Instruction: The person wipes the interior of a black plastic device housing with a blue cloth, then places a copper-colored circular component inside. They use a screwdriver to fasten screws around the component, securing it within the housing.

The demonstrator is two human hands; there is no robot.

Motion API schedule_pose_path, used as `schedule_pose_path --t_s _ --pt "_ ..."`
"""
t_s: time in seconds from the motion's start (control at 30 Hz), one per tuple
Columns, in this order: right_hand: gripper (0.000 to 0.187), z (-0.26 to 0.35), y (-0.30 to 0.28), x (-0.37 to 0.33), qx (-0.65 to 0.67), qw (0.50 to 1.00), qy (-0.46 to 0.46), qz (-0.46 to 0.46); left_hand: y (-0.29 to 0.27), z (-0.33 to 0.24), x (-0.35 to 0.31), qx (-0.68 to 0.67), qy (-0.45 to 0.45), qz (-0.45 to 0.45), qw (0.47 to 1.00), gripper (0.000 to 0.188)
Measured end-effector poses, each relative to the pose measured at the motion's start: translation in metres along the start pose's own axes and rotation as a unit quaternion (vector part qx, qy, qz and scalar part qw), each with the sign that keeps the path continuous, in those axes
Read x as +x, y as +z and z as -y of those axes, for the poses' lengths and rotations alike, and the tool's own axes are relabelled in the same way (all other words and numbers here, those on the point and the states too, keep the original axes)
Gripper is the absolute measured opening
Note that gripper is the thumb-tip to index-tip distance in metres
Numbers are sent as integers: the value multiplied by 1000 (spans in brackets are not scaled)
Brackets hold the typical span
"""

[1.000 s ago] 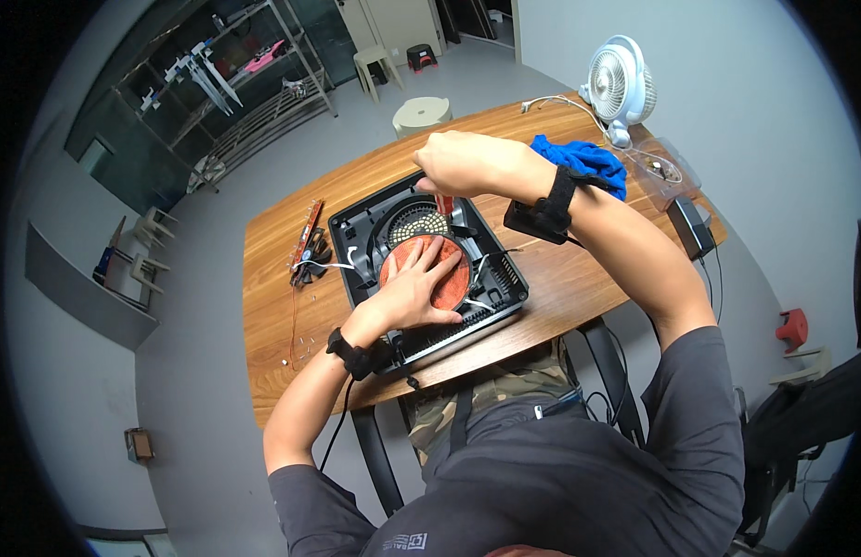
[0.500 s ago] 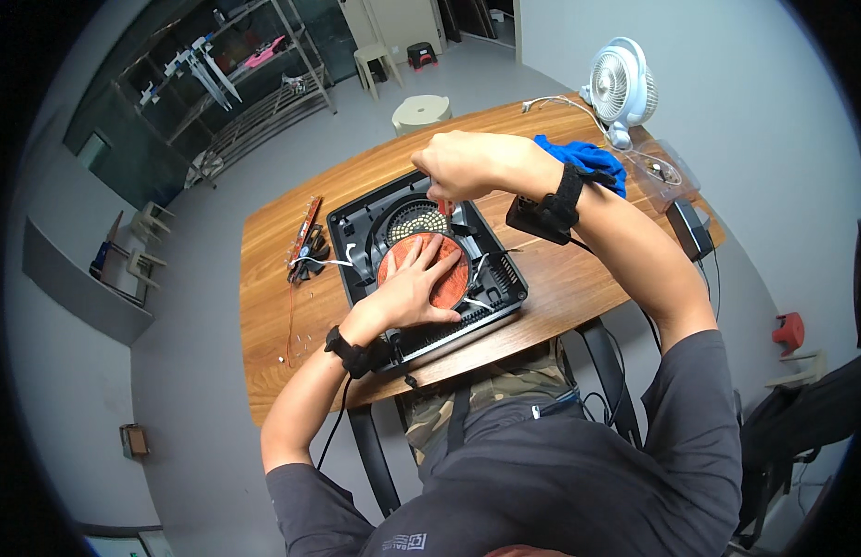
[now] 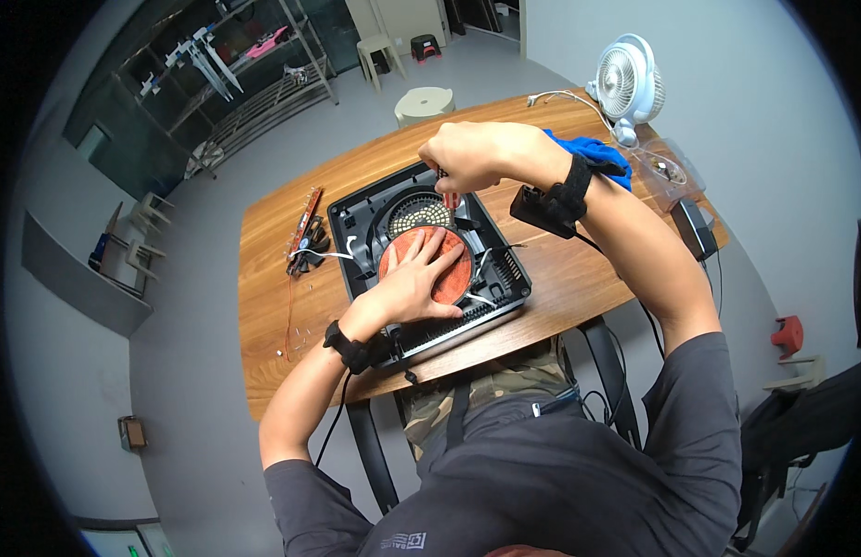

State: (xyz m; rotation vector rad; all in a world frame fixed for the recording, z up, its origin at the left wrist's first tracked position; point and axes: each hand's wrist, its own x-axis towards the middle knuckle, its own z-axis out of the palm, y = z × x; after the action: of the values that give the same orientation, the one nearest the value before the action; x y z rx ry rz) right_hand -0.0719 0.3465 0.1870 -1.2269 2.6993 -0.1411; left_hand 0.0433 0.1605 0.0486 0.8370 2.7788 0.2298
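Note:
An opened black appliance housing (image 3: 361,212), which looks like an induction cooker base, lies on the wooden table in front of me. In its near half sits a round reddish coil disc (image 3: 456,269). My left hand (image 3: 416,286) lies flat on this disc with its fingers spread. Above the far part of the housing, my right hand (image 3: 463,160) is closed around a screwdriver (image 3: 451,200) with a red handle, held upright with its tip down. The tip is beside a round vent grille (image 3: 418,213), near the disc's far edge; what it touches is too small to tell.
Left of the housing lie a narrow circuit board (image 3: 307,215), a small black fan-like part (image 3: 311,249) and several loose screws (image 3: 303,340). On the right are a blue cloth (image 3: 588,150), a black adapter (image 3: 695,230), a clear tray (image 3: 672,172) and a white fan (image 3: 625,88).
The view has shifted slightly. My right hand has turned a little on the screwdriver, while my left hand stays flat on the disc.

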Motion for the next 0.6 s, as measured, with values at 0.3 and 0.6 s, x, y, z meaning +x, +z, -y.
schedule_pose_path --t_s 0.3,0.6 --pt "32 17 -4 1 -29 999 -20 -27 -1 0 -3 8 9 -8 1000 113" --pt "34 0 3 2 -28 999 -4 -32 -29 44 -33 -52 -12 -84 995 69"
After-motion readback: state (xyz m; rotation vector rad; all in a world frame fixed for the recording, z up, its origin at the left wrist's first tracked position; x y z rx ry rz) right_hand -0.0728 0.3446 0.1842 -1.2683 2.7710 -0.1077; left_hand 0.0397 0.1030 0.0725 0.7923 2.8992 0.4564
